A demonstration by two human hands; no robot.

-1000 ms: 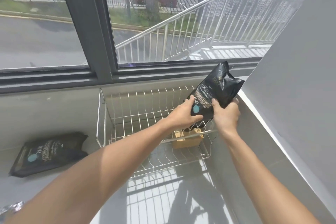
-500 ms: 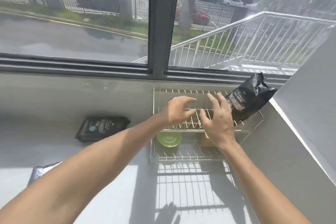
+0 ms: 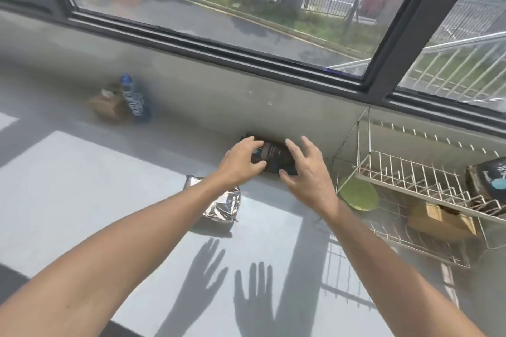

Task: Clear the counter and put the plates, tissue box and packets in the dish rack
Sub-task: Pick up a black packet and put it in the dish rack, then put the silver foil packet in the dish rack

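Observation:
A black packet lies flat on the grey counter against the back wall. My left hand rests its fingers on the packet's left end. My right hand hovers over its right end with fingers spread, holding nothing. A crumpled silver packet lies just in front, under my left forearm. The wire dish rack stands at the right. Its upper tier carries another black packet; below sit a green plate and a brown tissue box.
At the back left a brown box and a blue-and-white packet lie by the wall. The window frame runs above the counter's back wall. Sunlit counter spreads to the left and front.
Both hands let go of the black packet on the rack's upper tier and moved left to the black packet on the counter. The view swung left with them.

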